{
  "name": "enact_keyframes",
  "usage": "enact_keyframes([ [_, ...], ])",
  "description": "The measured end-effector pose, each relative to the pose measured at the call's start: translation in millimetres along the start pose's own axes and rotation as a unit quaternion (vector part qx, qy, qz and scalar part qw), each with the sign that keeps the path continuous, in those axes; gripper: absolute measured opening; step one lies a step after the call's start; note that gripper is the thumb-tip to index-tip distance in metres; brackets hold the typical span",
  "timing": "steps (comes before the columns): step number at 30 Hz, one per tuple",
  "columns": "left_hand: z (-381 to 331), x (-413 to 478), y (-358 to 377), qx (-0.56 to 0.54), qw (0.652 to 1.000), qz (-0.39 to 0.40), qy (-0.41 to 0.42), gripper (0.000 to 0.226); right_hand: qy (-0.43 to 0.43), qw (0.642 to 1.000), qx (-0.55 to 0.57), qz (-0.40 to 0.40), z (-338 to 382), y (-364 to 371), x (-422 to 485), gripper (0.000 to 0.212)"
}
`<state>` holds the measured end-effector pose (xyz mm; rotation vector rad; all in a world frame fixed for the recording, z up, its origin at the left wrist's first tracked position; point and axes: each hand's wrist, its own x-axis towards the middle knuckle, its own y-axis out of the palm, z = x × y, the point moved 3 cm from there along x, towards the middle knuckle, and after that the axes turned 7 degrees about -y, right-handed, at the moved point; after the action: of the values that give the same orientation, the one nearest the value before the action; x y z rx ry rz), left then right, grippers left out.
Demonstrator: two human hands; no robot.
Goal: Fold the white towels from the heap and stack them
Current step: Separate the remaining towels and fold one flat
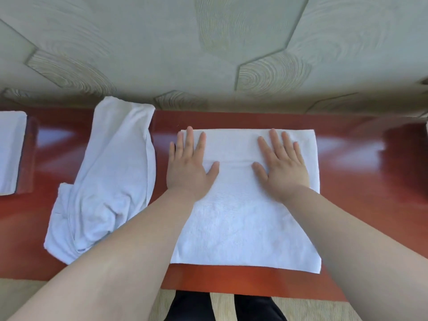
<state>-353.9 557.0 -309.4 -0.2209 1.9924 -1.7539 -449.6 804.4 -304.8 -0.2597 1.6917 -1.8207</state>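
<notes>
A: Hands?
B: Left hand & right hand both flat, fingers straight, pressing towel at table centre. Gripping nothing.
A: Rest?
B: Heap left of it; stack far left.

Desk: red-brown, glossy, with pale light reflections.
Wall: pale green, hexagons with wood-ring pattern.
Floor: beige.

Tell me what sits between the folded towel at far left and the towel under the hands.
Head view: the rumpled towel heap, with a strip of bare red table between it and the folded towel.
</notes>
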Motion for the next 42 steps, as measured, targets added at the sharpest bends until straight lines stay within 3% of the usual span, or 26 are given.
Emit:
enact_keyframes([
  [3,0,1,0,0.0,1.0,0.003,-0.013,0.09,0.072,0.997,0.018,-0.015,-30,-7,-2,0.074],
  [10,1,0,-4,0.009,0.999,0.032,-0.014,0.091,0.079,0.997,0.007,-0.001,-31,-9,-1,0.072],
  [13,-1,2,-11,-0.017,0.999,0.042,-0.019,0.079,0.072,0.996,0.052,0.024,-35,-18,3,0.062],
  [16,4,22,-29,-0.099,0.995,0.015,-0.021,0.059,0.102,0.985,0.128,-0.047,-48,-37,12,0.052],
  [18,15,41,-47,-0.071,0.997,-0.009,-0.003,0.042,0.132,0.984,0.1,-0.061,-55,-50,22,0.047],
  [20,21,62,-60,-0.008,1.0,0.023,0.005,0.034,0.178,0.982,0.063,-0.017,-58,-63,32,0.042],
  [23,18,85,-72,0.064,0.991,0.117,0.016,0.04,0.271,0.959,0.066,0.054,-65,-74,45,0.047],
  [27,13,91,-77,0.056,0.985,0.16,0.043,0.036,0.261,0.958,0.059,0.103,-68,-77,42,0.024],
  [30,18,88,-81,-0.035,0.99,0.132,0.036,0.032,0.24,0.966,0.095,0.008,-69,-87,30,0.021],
  [35,31,69,-108,-0.168,0.986,0.019,0.008,0.004,0.222,0.947,0.196,-0.128,-69,-121,0,0.021],
  [40,44,12,-134,-0.255,0.967,-0.008,-0.013,0.008,0.168,0.904,0.361,-0.155,-53,-140,-58,0.02],
  [42,49,-23,-132,-0.269,0.963,-0.017,0.003,0.01,0.163,0.906,0.36,-0.152,-45,-132,-93,0.019],
])
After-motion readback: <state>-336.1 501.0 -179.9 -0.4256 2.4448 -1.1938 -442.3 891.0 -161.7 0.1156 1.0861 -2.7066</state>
